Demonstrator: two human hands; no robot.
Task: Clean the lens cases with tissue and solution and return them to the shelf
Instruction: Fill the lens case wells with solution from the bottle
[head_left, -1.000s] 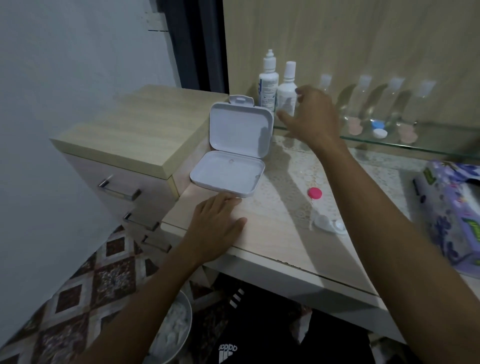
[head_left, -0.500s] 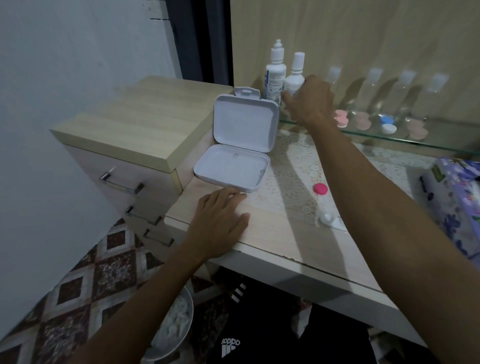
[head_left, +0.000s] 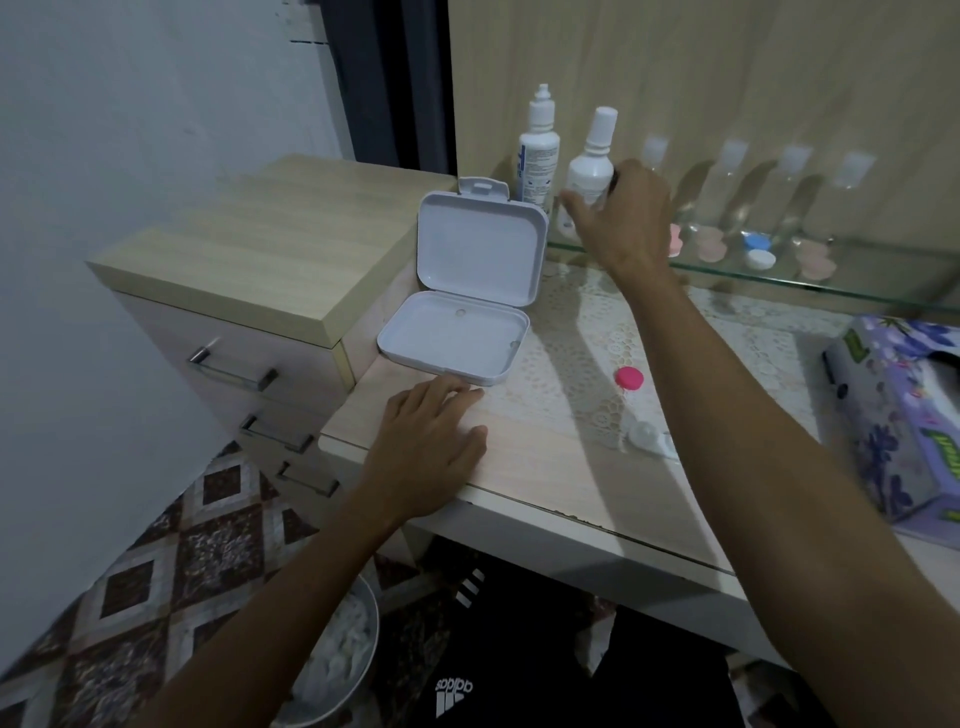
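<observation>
My right hand (head_left: 626, 218) grips the lower body of a white solution bottle (head_left: 592, 161) at the left end of the glass shelf (head_left: 857, 288). A second, taller bottle (head_left: 538, 150) stands just left of it. My left hand (head_left: 431, 441) rests flat on the table (head_left: 545, 467), fingers straight, in front of an open white box (head_left: 467, 291). A pink cap (head_left: 629, 378) and an open clear lens case (head_left: 649, 439) lie on the table under my right forearm. Pink lens cases (head_left: 709, 244) and a blue-and-white one (head_left: 758, 249) sit on the shelf.
A patterned tissue pack (head_left: 904, 415) lies at the table's right edge. A wooden drawer unit (head_left: 260, 270) stands to the left. A bin holding white tissues (head_left: 337, 660) sits on the tiled floor below. Several clear bottles (head_left: 727, 187) line the shelf's back.
My right hand has closed round the shorter white bottle after reaching toward it. My left hand has stayed flat on the table. The view has shifted slightly.
</observation>
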